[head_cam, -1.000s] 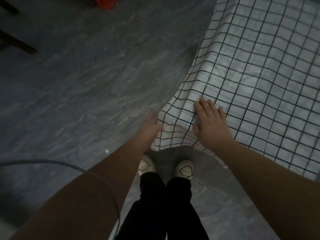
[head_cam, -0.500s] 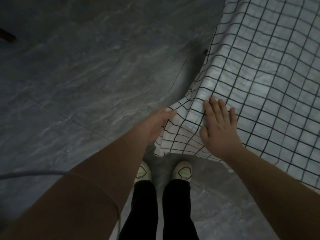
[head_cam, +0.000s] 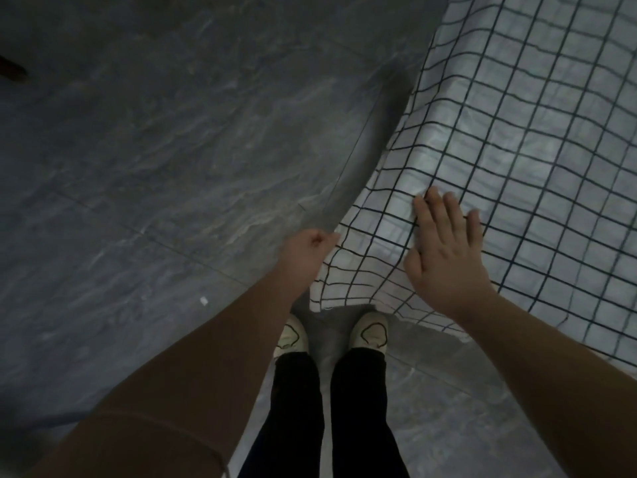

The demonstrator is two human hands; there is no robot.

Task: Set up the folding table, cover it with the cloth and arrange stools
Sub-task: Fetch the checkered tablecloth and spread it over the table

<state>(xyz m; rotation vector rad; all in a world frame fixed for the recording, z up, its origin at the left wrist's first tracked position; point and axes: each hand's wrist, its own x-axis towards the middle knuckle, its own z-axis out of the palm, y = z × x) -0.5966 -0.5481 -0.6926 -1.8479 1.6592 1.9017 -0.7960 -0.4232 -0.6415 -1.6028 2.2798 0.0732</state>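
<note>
The left hand [head_cam: 306,251] pinches the hanging edge of a white cloth [head_cam: 517,160] printed with a black grid, its fingers curled on the fabric at the corner. The right hand [head_cam: 444,251] lies flat on top of the cloth, fingers spread, just beside that corner. The cloth drapes over the desk, which is hidden underneath, and hangs toward a grey stone floor [head_cam: 155,167]. The step in hand looks like straightening the cover. The next move probably calls for an even downward tug while the flat hand smooths creases. No stools are in view.
</note>
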